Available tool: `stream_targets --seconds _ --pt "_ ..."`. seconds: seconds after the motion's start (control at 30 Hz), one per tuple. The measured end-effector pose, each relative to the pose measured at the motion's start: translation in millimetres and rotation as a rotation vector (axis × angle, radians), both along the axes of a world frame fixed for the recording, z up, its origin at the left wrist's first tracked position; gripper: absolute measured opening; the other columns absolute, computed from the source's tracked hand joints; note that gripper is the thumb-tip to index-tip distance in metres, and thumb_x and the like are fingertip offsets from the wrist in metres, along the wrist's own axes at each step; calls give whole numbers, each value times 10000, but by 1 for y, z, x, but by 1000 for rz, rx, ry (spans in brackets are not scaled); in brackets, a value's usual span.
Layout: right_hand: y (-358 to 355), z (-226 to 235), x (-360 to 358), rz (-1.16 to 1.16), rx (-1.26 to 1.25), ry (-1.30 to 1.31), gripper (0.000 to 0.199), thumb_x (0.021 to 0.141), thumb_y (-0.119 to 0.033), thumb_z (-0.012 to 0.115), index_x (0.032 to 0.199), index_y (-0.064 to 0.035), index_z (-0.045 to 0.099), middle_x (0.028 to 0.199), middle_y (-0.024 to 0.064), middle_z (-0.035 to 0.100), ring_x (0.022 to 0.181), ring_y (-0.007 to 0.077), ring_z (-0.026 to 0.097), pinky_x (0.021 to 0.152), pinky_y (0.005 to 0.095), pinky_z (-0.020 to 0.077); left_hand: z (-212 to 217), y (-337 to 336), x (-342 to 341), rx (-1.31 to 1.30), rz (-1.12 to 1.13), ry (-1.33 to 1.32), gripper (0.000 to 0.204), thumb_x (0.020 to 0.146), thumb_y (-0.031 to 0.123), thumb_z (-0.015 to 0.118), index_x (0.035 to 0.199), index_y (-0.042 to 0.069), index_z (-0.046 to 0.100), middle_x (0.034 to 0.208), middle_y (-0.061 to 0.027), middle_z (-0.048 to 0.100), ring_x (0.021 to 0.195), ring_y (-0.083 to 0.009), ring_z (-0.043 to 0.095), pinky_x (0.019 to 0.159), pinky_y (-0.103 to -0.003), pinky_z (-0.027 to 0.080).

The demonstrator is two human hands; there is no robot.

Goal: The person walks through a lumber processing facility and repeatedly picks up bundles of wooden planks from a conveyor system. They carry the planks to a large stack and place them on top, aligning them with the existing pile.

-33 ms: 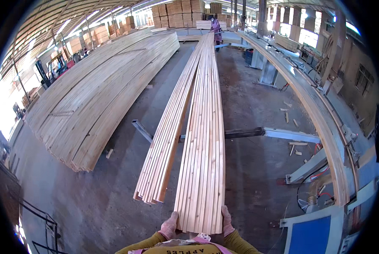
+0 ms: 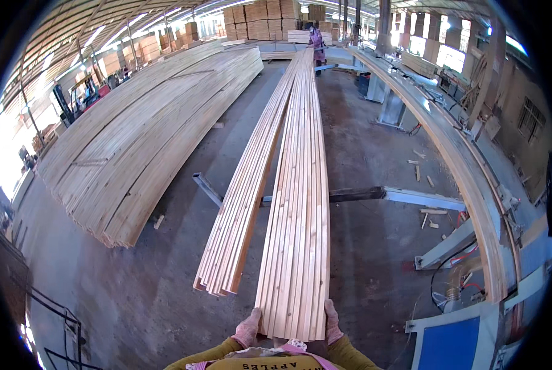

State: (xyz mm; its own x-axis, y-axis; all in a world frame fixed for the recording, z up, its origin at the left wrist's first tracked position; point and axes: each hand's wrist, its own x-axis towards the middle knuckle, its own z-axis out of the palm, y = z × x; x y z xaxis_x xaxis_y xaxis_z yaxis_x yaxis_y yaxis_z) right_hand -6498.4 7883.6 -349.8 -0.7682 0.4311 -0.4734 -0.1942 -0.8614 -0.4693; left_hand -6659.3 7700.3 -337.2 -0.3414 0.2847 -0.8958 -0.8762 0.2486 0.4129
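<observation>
Wooden strips [image 2: 294, 246] were held between left hand [image 2: 248, 328] and right hand [image 2: 333, 322]; through slackened pressure, middle ones could be dropped.

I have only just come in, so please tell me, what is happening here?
The person's left hand and right hand hold a long, flat bundle of pale wooden strips by the sides of its near end. A narrower bundle of pale wooden strips lies to its left. A co-worker in purple stands near the far end.
</observation>
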Motion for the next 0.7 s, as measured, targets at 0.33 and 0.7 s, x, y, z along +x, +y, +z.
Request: stream_targets --seconds 0.33,0.7 --pt "6 5 3 49 90 -29 781 847 -544 651 1383 -18 437 1296 179 557 1130 311 584 959 463 505 -45 -19 -6 -28 -731 592 523 1020 434 264 1278 24 461 1245 -184 579 1074 -272 594 886 -378 497" --pt "6 -6 3 52 62 12 866 792 -598 683 1385 -16 440 1300 173 560 1132 303 584 967 455 502 -66 -14 -6 105 -322 277 490 996 392 407 1275 -10 438 1230 -227 591 1095 -341 604 923 -386 479"
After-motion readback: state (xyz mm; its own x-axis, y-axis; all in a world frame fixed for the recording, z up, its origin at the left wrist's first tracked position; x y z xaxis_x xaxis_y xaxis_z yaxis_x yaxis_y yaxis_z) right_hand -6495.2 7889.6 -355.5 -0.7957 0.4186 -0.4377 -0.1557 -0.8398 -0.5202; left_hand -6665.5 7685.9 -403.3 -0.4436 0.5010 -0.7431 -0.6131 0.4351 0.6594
